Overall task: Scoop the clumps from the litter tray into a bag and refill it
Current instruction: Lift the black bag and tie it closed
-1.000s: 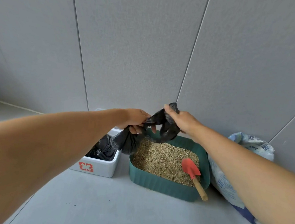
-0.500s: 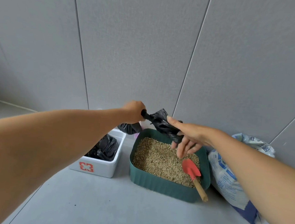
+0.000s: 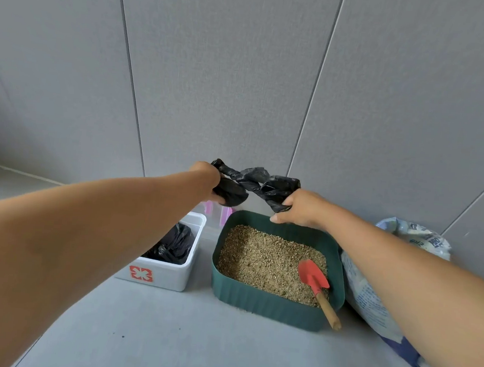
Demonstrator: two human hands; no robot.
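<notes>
A twisted black plastic bag [image 3: 252, 181] stretches in the air between my two hands, above the far rim of the green litter tray [image 3: 271, 306]. My left hand [image 3: 206, 177] grips the bag's left end, where a rounded black lump hangs under the fist. My right hand [image 3: 297, 207] grips the right end. The tray holds tan litter [image 3: 266, 261]. A red scoop [image 3: 313, 277] with a wooden handle lies in the tray's near right corner, handle over the rim.
A white box [image 3: 168, 276] with a red mark stands left of the tray and holds more black plastic [image 3: 174, 243]. A white and blue litter sack [image 3: 371, 294] leans against the wall at the right. Grey wall panels close the back.
The bag went from a loose bundle hanging into the white box to a twisted strand pulled taut between my hands. Both hands rose and moved apart.
</notes>
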